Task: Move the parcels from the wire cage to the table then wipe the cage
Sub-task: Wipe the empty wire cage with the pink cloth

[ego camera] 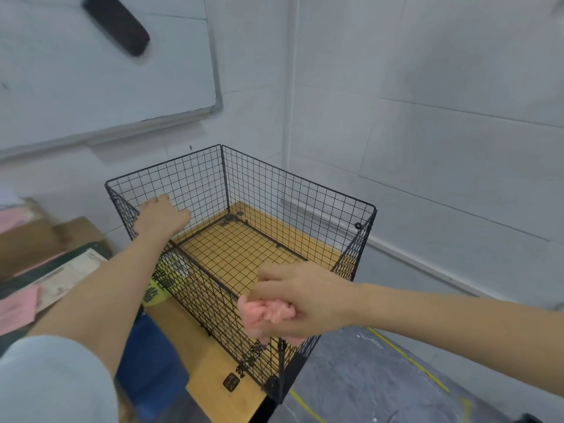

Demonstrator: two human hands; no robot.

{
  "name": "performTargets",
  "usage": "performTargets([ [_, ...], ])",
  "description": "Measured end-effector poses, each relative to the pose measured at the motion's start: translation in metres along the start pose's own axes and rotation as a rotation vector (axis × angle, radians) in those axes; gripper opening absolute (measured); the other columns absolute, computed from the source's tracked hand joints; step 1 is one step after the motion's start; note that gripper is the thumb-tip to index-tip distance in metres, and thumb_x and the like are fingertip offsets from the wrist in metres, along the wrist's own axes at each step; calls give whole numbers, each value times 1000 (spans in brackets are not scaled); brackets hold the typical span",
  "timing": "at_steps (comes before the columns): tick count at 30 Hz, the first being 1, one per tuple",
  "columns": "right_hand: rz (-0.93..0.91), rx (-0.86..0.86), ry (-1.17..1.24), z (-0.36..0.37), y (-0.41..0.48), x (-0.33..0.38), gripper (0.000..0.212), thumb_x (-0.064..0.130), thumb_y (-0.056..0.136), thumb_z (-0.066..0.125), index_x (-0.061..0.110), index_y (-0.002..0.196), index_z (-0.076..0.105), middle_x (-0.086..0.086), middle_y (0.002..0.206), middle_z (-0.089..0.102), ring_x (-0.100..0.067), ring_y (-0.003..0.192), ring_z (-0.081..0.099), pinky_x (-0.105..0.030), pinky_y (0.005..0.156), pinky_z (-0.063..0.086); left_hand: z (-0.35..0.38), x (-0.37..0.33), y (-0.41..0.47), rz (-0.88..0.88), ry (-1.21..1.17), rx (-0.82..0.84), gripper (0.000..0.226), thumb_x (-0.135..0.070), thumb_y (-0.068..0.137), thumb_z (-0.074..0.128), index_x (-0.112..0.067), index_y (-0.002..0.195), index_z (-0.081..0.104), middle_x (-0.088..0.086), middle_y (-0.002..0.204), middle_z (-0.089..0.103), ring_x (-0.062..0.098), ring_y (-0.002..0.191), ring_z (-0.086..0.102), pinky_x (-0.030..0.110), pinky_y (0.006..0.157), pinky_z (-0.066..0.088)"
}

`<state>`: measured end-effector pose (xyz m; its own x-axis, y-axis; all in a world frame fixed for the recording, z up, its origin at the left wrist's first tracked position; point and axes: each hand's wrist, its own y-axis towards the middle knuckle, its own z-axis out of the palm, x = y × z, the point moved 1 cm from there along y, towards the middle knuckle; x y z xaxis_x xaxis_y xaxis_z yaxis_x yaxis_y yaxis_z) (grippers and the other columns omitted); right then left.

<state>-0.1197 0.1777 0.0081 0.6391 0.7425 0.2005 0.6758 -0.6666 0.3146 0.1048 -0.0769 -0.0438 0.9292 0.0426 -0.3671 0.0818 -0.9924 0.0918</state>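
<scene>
A black wire cage [293, 190] stands on a wooden table [225, 374] in a corner of the room, and nothing lies inside it. My left hand [161, 215] rests on the cage's left wall near the far left corner, fingers over the top wire. A crumpled pink cloth [265, 312] is gripped in my right hand [302, 300], held against the top of the cage's near wall. Brown cardboard parcels [39, 239] and flat mailers [61, 282] lie to the left of the cage.
A whiteboard [100, 71] with a dark eraser [117, 24] hangs on the wall behind. White tiled walls close in at the back and right. Something blue [149, 358] lies under my left arm. Grey floor with yellow lines [409, 358] shows at the lower right.
</scene>
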Motion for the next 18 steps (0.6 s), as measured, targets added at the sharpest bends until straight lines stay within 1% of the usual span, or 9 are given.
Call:
performTargets([
  [3,-18,13,-14,9,5,3,33,49,84,67,17,92,64,3,82,51,-11,59,45,-20,46,35,0,0,-1,-16,-6,-10,72,-41,85,54,-10,145,31,16,149,35,35,137,31,54,106,36],
  [6,-49,-10,-64,11,10,2,36,53,82,67,19,95,65,4,84,52,-8,61,43,-17,47,32,-1,-4,-4,-15,-18,-23,71,-40,87,54,-10,146,29,16,150,33,35,139,27,52,108,34],
  [9,-67,-44,-87,10,19,-3,38,55,82,66,20,94,62,3,87,51,-10,67,45,-23,48,41,-2,-3,-4,22,-74,-46,68,-42,89,53,-16,147,29,12,153,30,32,141,24,54,110,31],
  [11,-46,-75,-106,4,26,-5,40,59,84,60,21,95,60,3,90,50,-9,71,45,-25,48,43,-4,1,0,81,-108,-46,64,-43,91,53,-23,147,30,6,155,29,29,143,23,56,111,28],
  [13,-36,-77,-113,0,33,-6,43,63,84,53,22,97,61,4,92,49,-7,73,42,-19,49,39,-6,8,5,112,-98,-24,62,-46,92,50,-28,147,29,3,157,25,26,144,20,58,112,25],
  [15,-72,-29,-116,3,38,-4,42,62,84,53,23,97,62,4,93,48,-4,73,36,-14,51,29,-8,15,8,108,-64,-9,61,-50,94,45,-29,149,27,3,159,19,24,146,13,58,114,20],
  [16,-92,11,-126,8,41,-3,41,62,85,54,24,97,61,4,93,48,-4,73,35,-13,53,26,-9,18,10,99,-58,-7,62,-51,95,43,-27,150,26,4,160,16,23,147,10,57,115,17],
  [18,-99,95,-149,17,47,-3,38,62,87,52,27,98,59,4,96,48,-5,76,40,-11,54,25,-10,22,12,65,-61,-14,64,-52,96,40,-24,151,24,6,160,9,23,148,3,54,117,10],
])
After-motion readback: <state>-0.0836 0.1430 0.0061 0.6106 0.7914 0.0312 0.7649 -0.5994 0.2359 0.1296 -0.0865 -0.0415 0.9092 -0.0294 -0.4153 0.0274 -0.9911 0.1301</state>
